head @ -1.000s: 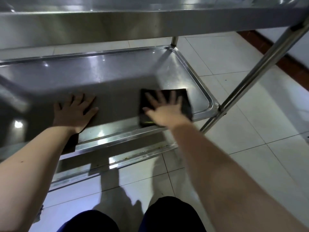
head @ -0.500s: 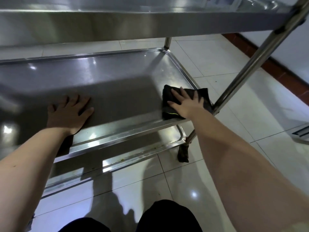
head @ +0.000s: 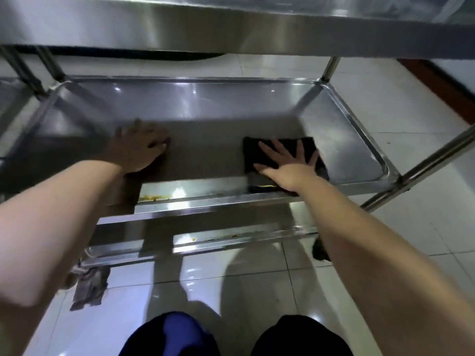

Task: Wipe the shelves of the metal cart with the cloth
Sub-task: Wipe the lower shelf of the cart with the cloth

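Black cloth, silver cart shelf with yellow-brown stains, white floor tiles, grey rag

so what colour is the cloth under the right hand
The cloth is black, clearest in the head view.

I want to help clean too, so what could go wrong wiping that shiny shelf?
The yellow-brown smear on the front lip of the shelf lies left of the cloth under the right hand, so it may get missed.
The left hand leans flat on the shelf; if that dark thing below is a wheel, the cart might roll.
The upper shelf hangs close overhead; a head could bump it.
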A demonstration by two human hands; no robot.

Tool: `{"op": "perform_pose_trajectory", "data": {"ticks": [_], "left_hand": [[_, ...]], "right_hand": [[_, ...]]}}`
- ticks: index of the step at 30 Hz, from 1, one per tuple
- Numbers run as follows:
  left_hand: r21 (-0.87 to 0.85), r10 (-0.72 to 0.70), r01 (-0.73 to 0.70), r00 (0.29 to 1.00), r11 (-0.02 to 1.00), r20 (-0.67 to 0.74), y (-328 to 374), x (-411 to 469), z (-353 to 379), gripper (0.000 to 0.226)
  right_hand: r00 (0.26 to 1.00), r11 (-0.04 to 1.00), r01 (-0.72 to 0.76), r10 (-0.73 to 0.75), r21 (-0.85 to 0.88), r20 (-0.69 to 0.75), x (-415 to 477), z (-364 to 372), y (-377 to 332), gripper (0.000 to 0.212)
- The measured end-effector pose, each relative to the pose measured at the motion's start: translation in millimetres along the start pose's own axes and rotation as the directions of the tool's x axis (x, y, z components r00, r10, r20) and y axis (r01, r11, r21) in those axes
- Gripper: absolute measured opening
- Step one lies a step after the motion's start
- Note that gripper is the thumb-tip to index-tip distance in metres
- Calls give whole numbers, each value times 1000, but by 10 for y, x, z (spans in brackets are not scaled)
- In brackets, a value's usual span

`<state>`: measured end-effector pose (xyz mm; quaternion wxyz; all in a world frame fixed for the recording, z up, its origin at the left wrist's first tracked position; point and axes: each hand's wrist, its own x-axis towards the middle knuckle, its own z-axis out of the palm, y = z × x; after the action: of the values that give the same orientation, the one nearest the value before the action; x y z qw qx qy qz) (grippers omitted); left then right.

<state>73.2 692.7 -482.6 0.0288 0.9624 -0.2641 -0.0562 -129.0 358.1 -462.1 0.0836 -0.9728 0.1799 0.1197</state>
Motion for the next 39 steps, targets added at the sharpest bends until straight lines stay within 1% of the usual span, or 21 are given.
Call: {"op": "perform_pose_trajectory", "data": {"ticks": [3,5,7,9,11,13,15,17,18,19,21,22,24,25,27,29,32,34,36,38,39], "left_hand": [[21,-90,89,994,996,64,-525,-326,14,62],[-16,-123,125,989,992,81,-614,-482,40,60],[-4,-134,134,990,991,42,-575,-538,62,56],[10,-140,140,990,990,21,-529,-534,46,55],[11,-143,143,989,990,36,-526,-523,18,55],[22,-139,138,988,990,63,-535,-522,-22,56],[79,-137,131,988,988,73,-503,-539,-58,57],[210,-112,97,992,973,60,-461,-561,-140,58],[270,-97,86,995,959,30,-442,-563,-196,57],[283,-93,97,995,954,-28,-392,-555,-249,56],[158,-110,138,979,978,-172,-127,-551,-309,55],[58,-121,135,971,989,-206,108,-558,-312,57],[-66,-117,109,984,992,-138,717,-619,-226,62],[-88,-118,112,991,990,-68,1021,-673,-155,67],[-97,-161,164,986,982,37,1407,-792,-11,81],[-68,-197,201,978,977,62,1323,-832,61,91],[-15,-267,268,961,963,71,563,-831,22,98],[-11,-375,378,921,926,105,-42,-902,-76,101],[-19,-453,460,880,888,140,-393,-999,-142,101],[-6,-463,469,874,883,149,-312,-991,-136,99],[-7,-435,441,889,898,142,-118,-936,-118,97]], "right_hand": [[959,958,-282,282,44,9,-8,-115,647,74],[929,928,-370,369,50,28,-9,-126,738,75],[911,909,-413,413,55,4,31,-72,488,73],[935,934,-352,354,54,-37,80,31,-83,72],[981,984,-176,176,14,-83,46,199,-885,72],[995,1000,9,-11,-28,-99,-95,390,-1739,74],[992,991,117,-119,-60,-46,-204,509,-2345,74],[986,986,159,-157,-40,46,-170,461,-2531,71],[985,986,166,-166,5,43,-96,384,-2459,68],[986,985,164,-164,47,-6,-24,296,-2277,63],[989,989,103,-90,110,-119,88,135,-1715,54],[992,989,48,-31,140,-122,129,95,-1416,52],[996,981,-72,81,180,-42,108,125,-1007,51],[995,984,-93,97,153,-19,85,184,-936,52],[997,996,-68,69,53,-27,69,311,-957,52],[997,999,-47,48,28,-56,102,359,-985,52],[996,999,-46,48,17,-75,168,363,-932,53],[996,999,-46,46,4,-81,183,388,-938,53],[995,999,-49,48,-10,-92,182,411,-974,53],[994,999,-50,48,-21,-100,193,415,-998,53],[994,998,-52,49,-25,-100,200,412,-1003,53]]}}
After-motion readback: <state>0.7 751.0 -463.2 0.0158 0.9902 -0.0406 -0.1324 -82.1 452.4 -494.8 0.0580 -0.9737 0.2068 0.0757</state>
